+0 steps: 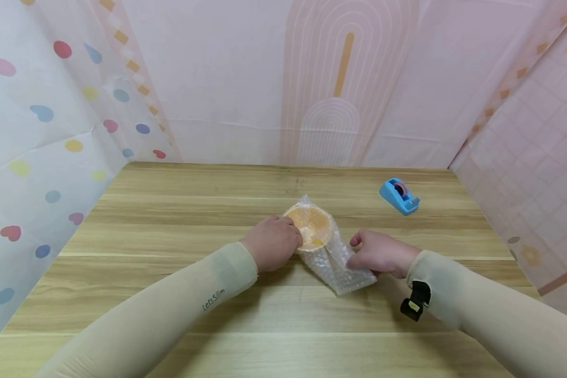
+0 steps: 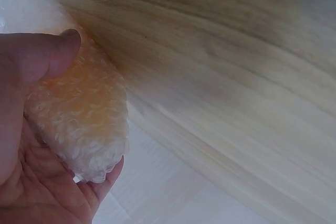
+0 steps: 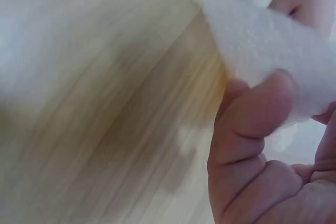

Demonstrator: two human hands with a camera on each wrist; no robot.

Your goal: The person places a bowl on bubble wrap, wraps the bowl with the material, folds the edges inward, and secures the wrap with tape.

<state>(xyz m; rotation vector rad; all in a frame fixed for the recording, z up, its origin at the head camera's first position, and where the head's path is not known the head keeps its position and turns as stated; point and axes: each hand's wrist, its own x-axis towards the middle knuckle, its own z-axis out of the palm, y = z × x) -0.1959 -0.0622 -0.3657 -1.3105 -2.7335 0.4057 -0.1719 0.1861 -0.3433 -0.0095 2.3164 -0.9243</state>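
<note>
An orange bowl (image 1: 317, 223), partly covered by clear bubble wrap (image 1: 337, 270), is in the middle of the wooden table. My left hand (image 1: 273, 243) grips the bowl's left side through the wrap. In the left wrist view the thumb lies on the wrapped side (image 2: 86, 103) and the fingers curl beneath it. To the right, my right hand (image 1: 385, 253) pinches the loose flap of wrap that trails toward the front. The right wrist view shows that flap (image 3: 257, 40) between thumb and fingers. The bowl's underside is hidden in the head view.
A blue tape dispenser (image 1: 399, 196) with a pinkish roll stands at the back right of the wooden table (image 1: 179, 210). Patterned cloth (image 1: 217, 79) hangs behind the table and along both sides. A black strap (image 1: 417, 301) hangs at the right wrist.
</note>
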